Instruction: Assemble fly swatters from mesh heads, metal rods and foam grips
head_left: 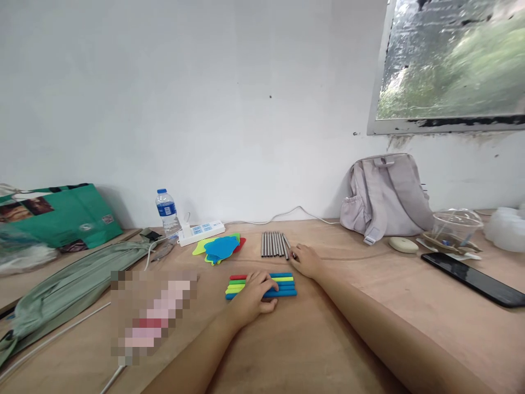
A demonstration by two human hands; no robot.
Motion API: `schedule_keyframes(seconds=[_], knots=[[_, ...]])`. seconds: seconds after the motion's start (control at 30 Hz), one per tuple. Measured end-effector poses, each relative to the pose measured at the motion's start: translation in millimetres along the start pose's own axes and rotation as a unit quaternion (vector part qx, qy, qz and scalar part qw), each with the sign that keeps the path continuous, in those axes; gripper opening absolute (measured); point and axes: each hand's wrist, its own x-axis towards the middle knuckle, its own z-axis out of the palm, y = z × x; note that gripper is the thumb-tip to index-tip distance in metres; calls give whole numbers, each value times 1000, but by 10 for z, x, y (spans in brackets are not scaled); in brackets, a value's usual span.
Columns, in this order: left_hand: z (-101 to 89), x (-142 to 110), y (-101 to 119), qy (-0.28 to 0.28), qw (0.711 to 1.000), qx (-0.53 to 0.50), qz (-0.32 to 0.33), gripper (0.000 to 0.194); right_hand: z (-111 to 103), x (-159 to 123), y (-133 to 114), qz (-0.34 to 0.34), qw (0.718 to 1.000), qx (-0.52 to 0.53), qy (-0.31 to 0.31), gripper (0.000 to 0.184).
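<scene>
Fingers of my left hand lie flat and unclenched on the coloured tubes, long axes crosswise under my palm. Just beyond, my right hand touches the near end of the rightmost metal rod; whether it pinches, I cannot tell. Rods run away from it.

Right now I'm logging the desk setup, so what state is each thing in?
Left hand: palm down on the coloured sticks, which lie side by side.
Right hand: fingertips at the metal rods, which lie in a row.
Water bottle: upright, capped.
Power strip: one white plug in it.
Backpack: leaning on the wall.
Phone: flat, screen dark.
Clear bowl: upside down.
</scene>
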Motion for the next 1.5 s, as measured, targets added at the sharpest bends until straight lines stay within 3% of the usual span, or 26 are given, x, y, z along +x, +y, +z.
schedule_keyframes(seconds=[0.3,0.43,0.53,0.6,0.73,0.77,0.87,1.07,1.2,1.33,1.5], knots=[[-52,-30,5,-34,999,-16,14,13,-39,-206,152,94,988,119,23,16],[-58,-33,5,-33,999,-19,10,18,-60,-313,164,133,962,232,62,16],[-48,-39,-7,-26,999,-26,7,25,-109,-388,143,166,935,298,99,31],[-45,-46,-11,-25,999,-30,11,29,-157,-451,110,178,899,383,120,35],[-47,-58,-4,-25,999,-41,11,28,-243,-608,-12,192,782,574,146,31],[-48,-60,-1,-22,999,-49,11,28,-258,-650,-47,195,770,590,147,30],[-48,-64,5,-19,998,-63,10,26,-295,-767,-144,198,756,611,126,30],[-42,-67,9,-23,998,-55,15,24,-349,-893,-259,118,784,607,49,24],[-44,-70,21,-20,999,-39,22,22,-380,-923,-311,90,777,622,22,19],[-43,-72,26,-16,999,-21,36,23,-398,-926,-335,81,741,666,-7,20],[-49,-88,33,-10,998,19,56,23,-397,-895,-333,82,681,726,-48,40]])
